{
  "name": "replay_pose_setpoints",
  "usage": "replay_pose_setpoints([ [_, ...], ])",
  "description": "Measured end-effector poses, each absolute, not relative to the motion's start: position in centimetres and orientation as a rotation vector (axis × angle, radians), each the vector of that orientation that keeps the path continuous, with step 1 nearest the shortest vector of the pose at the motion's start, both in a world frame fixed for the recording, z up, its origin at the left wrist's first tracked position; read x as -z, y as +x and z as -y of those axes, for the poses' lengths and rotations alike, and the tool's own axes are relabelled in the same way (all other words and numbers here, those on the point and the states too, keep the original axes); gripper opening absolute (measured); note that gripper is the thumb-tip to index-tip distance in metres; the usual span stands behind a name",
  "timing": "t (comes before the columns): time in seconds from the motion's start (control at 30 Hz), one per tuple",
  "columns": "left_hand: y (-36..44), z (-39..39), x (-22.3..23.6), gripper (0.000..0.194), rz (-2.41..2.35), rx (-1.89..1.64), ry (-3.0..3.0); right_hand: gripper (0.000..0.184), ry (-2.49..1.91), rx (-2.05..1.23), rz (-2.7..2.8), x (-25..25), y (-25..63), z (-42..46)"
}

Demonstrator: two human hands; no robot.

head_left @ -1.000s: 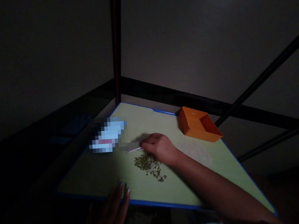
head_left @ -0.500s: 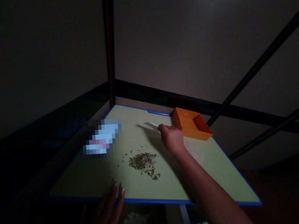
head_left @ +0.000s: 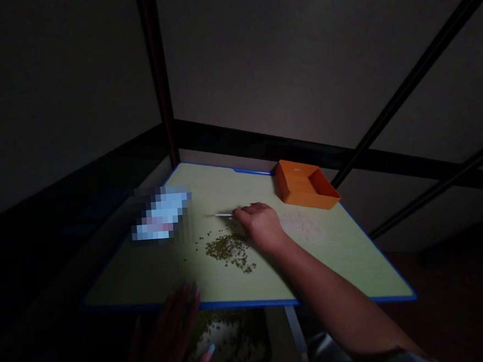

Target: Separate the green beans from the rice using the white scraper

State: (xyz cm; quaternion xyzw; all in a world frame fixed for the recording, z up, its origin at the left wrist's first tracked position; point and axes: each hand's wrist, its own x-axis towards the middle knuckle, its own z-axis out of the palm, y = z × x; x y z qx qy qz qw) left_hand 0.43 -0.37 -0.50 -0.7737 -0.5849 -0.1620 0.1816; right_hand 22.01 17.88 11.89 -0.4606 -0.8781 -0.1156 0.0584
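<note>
Left of the orange box (head_left: 309, 198), the right hand (head_left: 261, 225) is clasping a thin pale strip (head_left: 222, 215); keeping its edge low and level should help stop the beans (head_left: 226, 249) scattering. Front-left of the box, those small olive-green beans are lying loosely heaped; farther from it, the left hand (head_left: 173, 330) is resting open.

- Thin pale blade-like strip (head_left: 223, 215): pinched in the right fingers (head_left: 242, 217), seen pretty much edge-on, pointing left, just past the green heap.
- Green grains (head_left: 225, 249): loose messy heap around the middle of the counter (head_left: 334, 268), some whitish bits mixed in, a few strays to the left.
- Whitish patch (head_left: 304, 225): spread thin, right of the greens, kinda too blurry for detail.
</note>
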Motion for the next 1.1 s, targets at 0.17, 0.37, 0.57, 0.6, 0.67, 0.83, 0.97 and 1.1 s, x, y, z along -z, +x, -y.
replay_pose_setpoints([
  [0.17, 0.0, 0.4, 0.5, 0.070, 1.632, 0.466, -2.174, 0.018, -1.203, 0.339, 2.734, -12.0, 21.9, -16.6],
  [0.37, 0.5, 0.5, -0.3, 0.066, 1.607, 0.417, -2.131, 0.018, -1.007, 0.348, 2.750, -12.0, 22.2, -16.0],
  [0.57, 0.4, 0.6, -0.5, 0.065, 1.552, 0.353, -2.105, 0.015, -0.840, 0.317, 2.742, -12.4, 23.3, -15.6],
  [0.6, 0.3, 0.6, -0.5, 0.065, 1.547, 0.349, -2.102, 0.015, -0.821, 0.311, 2.735, -12.4, 23.5, -15.6],
  [0.67, 0.2, 0.6, -0.5, 0.065, 1.543, 0.346, -2.098, 0.014, -0.793, 0.301, 2.721, -12.6, 23.8, -15.5],
  [0.83, 0.3, 0.6, -0.5, 0.065, 1.576, 0.362, -2.129, 0.016, -0.828, 0.302, 2.662, -12.9, 24.3, -15.9],
  [0.97, 0.6, 0.5, -0.8, 0.066, 1.649, 0.395, -2.167, 0.020, -1.032, 0.329, 2.551, -12.9, 24.6, -16.6],
  [1.1, 0.7, 0.5, -0.9, 0.066, 1.692, 0.432, -2.199, 0.022, -1.243, 0.340, 2.444, -12.9, 24.9, -17.0],
])
